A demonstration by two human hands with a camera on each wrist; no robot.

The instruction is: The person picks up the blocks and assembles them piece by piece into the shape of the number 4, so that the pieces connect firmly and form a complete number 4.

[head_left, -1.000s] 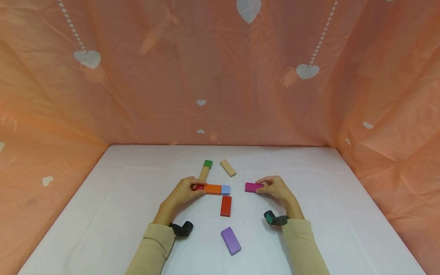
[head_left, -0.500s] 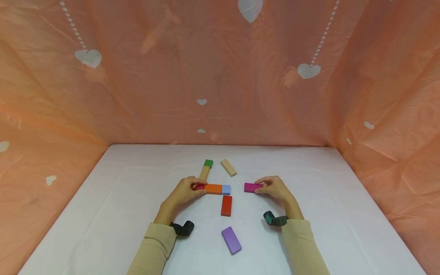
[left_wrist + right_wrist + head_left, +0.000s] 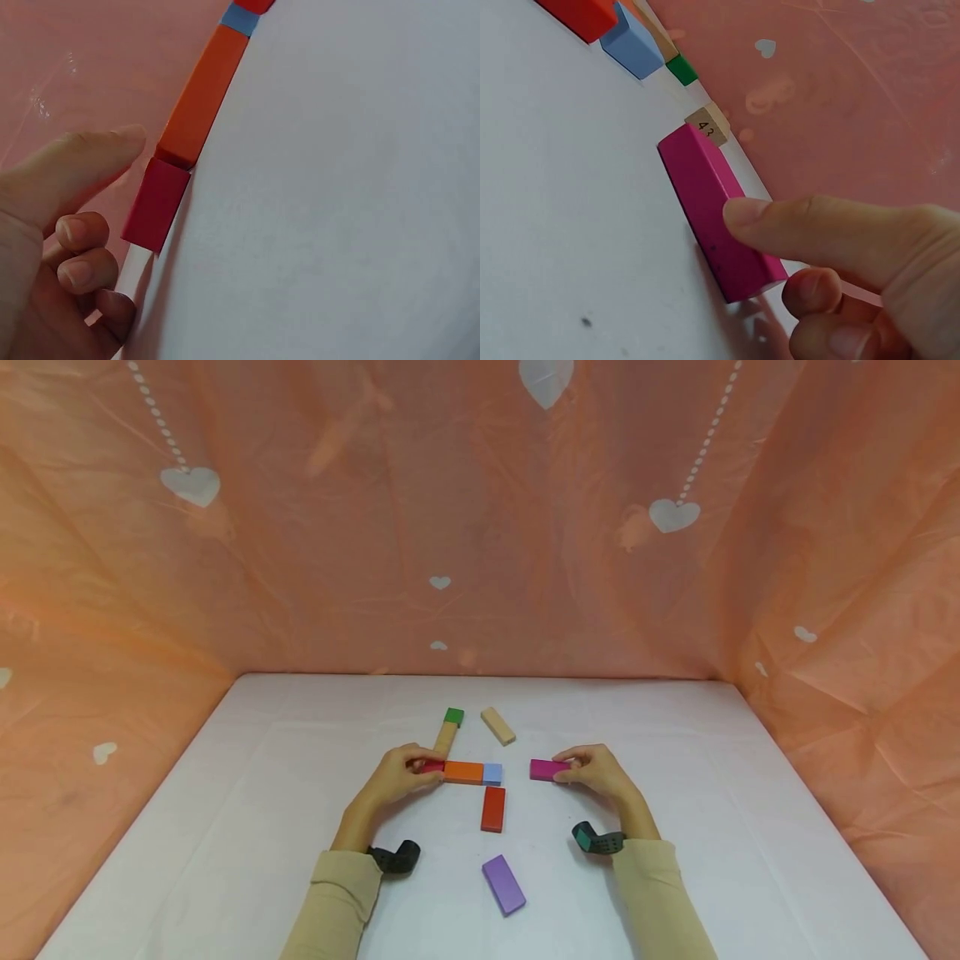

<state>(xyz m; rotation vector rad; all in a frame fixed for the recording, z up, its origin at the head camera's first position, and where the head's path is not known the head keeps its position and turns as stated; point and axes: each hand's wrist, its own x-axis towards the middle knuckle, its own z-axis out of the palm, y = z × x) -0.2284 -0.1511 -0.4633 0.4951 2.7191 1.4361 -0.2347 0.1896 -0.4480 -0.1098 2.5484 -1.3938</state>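
In the head view my left hand (image 3: 399, 774) is at a small crimson block (image 3: 432, 767), thumb on its near side and index finger on its far side. The left wrist view shows the thumb just off that block (image 3: 156, 204). An orange block (image 3: 463, 772) touches its right end, followed by a light blue block (image 3: 492, 774). My right hand (image 3: 597, 771) pinches a magenta block (image 3: 548, 770), right of the row and apart from it. The thumb lies across this block (image 3: 705, 206) in the right wrist view; its index finger is hidden there.
A red block (image 3: 492, 810) stands just below the light blue one. Nearer lies a purple block (image 3: 504, 886). Behind the row, a plain wooden block (image 3: 446, 739) ends at a green block (image 3: 453, 716); another wooden block (image 3: 498, 727) lies slantwise to their right.
My left hand has drawn back slightly to the left, uncovering more of the crimson block. The right hand has moved the magenta block a little leftward, toward the row.
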